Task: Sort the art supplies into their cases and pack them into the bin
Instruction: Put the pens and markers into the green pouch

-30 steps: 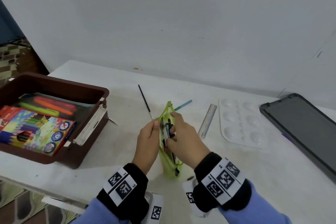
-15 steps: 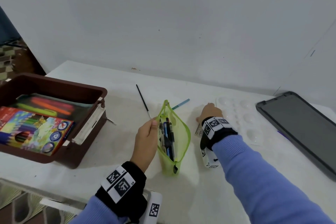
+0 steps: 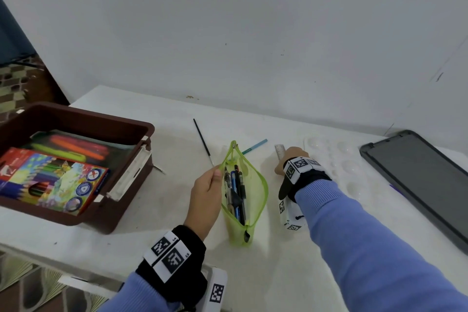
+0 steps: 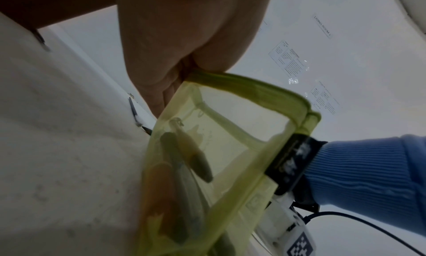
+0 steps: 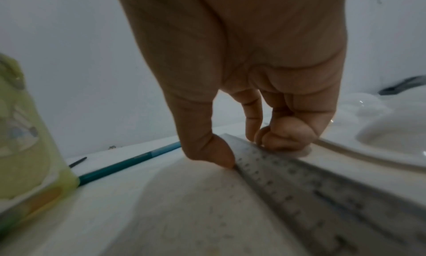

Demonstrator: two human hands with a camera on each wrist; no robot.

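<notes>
Left hand (image 3: pixel 206 191) fingers pinching the open green pouch (image 3: pixel 249 200) rim; right hand (image 5: pixel 242 77) fingers pinching the ruler (image 5: pixel 299 183) edges on the surface (image 3: pixel 253 273).

My right hand (image 3: pixel 291 159) hides most of the ruler (image 3: pixel 279 151); the lid (image 3: pixel 417 182) at 3 o'clock runs off frame; I can't count the blurred pens (image 4: pixel 184 168).

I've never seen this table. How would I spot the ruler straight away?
Start at the green pencil pouch standing open in the middle of the white table. Just to its right, next to the white paint palette, the right hand pinches a flat strip by its edges. That strip is the ruler: grey, wide and marked with fine lines, unlike the thin teal pen and black brush nearby.
</notes>
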